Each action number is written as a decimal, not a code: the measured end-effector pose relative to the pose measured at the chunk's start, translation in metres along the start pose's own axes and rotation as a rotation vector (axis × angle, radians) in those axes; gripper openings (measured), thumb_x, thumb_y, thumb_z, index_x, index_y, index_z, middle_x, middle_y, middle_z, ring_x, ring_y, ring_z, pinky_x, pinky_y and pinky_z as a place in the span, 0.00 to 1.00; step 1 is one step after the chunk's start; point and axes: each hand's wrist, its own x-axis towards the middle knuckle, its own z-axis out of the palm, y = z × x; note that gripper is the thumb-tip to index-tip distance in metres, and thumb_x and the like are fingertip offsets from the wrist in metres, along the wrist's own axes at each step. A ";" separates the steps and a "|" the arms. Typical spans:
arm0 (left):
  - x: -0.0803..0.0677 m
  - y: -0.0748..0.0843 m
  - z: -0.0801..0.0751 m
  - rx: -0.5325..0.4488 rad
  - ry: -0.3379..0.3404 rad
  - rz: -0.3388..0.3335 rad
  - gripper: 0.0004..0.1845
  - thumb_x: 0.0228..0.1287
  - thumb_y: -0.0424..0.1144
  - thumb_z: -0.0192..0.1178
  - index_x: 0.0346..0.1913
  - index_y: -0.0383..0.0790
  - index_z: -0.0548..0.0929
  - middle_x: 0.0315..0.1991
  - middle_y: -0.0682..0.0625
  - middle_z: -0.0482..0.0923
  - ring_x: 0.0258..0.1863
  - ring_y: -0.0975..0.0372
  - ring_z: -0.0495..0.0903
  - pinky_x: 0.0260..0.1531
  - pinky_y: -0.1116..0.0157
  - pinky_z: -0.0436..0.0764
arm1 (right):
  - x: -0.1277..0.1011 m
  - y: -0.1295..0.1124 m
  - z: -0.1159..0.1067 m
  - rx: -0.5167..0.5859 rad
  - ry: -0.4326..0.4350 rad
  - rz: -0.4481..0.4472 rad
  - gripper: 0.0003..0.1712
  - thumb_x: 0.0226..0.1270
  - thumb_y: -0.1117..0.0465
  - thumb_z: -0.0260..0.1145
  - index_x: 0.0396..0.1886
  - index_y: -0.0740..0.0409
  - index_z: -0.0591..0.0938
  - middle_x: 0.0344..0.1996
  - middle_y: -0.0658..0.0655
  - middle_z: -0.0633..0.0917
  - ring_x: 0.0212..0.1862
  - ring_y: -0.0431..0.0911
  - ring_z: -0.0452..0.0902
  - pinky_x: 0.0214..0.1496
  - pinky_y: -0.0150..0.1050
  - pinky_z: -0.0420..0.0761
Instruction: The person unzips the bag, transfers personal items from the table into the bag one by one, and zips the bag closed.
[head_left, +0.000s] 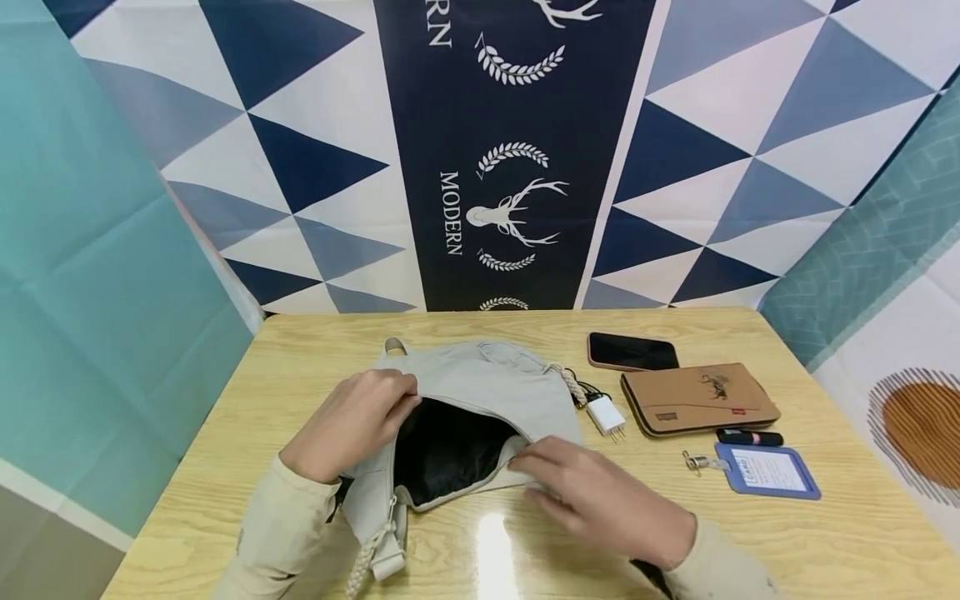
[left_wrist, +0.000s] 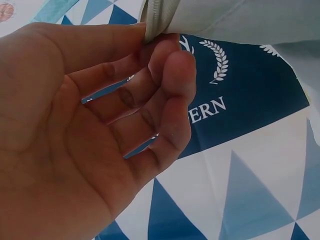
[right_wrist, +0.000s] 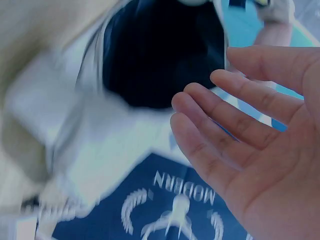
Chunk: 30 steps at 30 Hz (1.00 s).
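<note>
A light grey cloth bag (head_left: 487, 375) lies on the table with its zipped mouth spread wide, showing a dark lining (head_left: 450, 450). My left hand (head_left: 360, 421) pinches the zipper edge at the far left of that mouth; the left wrist view shows the edge (left_wrist: 159, 17) between thumb and fingers. At the right side of the mouth is my right hand (head_left: 585, 496), slightly blurred. In the right wrist view its fingers (right_wrist: 235, 122) are loosely extended, thumb and fingertips right at the bag's rim, with nothing gripped between them. A rope pull (head_left: 367, 554) hangs from the bag's near left corner.
Right of the bag lie a white charger (head_left: 604, 414) with a black cable, a phone (head_left: 632, 352), a brown zip wallet (head_left: 697, 400), a small black and pink tube (head_left: 750, 437) and a blue card holder (head_left: 772, 471) with a clip. Patterned cloth (head_left: 517, 158) hangs behind the table.
</note>
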 end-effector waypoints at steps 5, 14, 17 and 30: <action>0.005 -0.003 -0.003 0.011 0.003 0.007 0.15 0.69 0.34 0.63 0.23 0.49 0.75 0.19 0.60 0.65 0.17 0.68 0.64 0.22 0.69 0.68 | -0.010 0.030 -0.019 -0.074 0.022 0.123 0.16 0.62 0.65 0.72 0.50 0.54 0.84 0.48 0.50 0.83 0.49 0.42 0.80 0.46 0.37 0.83; 0.006 -0.004 -0.002 0.003 0.012 0.005 0.16 0.69 0.35 0.63 0.22 0.51 0.74 0.19 0.60 0.64 0.17 0.69 0.63 0.21 0.69 0.67 | -0.032 0.084 -0.052 -0.195 -0.021 0.330 0.18 0.63 0.68 0.71 0.53 0.62 0.82 0.50 0.62 0.82 0.52 0.56 0.80 0.48 0.51 0.81; 0.006 -0.004 -0.001 0.000 0.013 0.009 0.16 0.69 0.35 0.63 0.22 0.50 0.74 0.19 0.60 0.64 0.16 0.69 0.63 0.21 0.69 0.67 | -0.045 0.102 -0.066 -0.205 -0.029 0.392 0.19 0.63 0.69 0.69 0.54 0.64 0.81 0.51 0.65 0.82 0.54 0.62 0.78 0.49 0.57 0.80; 0.002 -0.004 0.002 -0.014 0.013 -0.011 0.14 0.68 0.34 0.63 0.24 0.48 0.76 0.19 0.60 0.65 0.17 0.69 0.63 0.21 0.69 0.68 | -0.086 0.168 -0.091 -0.096 -0.137 0.640 0.20 0.67 0.65 0.67 0.56 0.71 0.78 0.51 0.75 0.80 0.51 0.70 0.78 0.45 0.60 0.79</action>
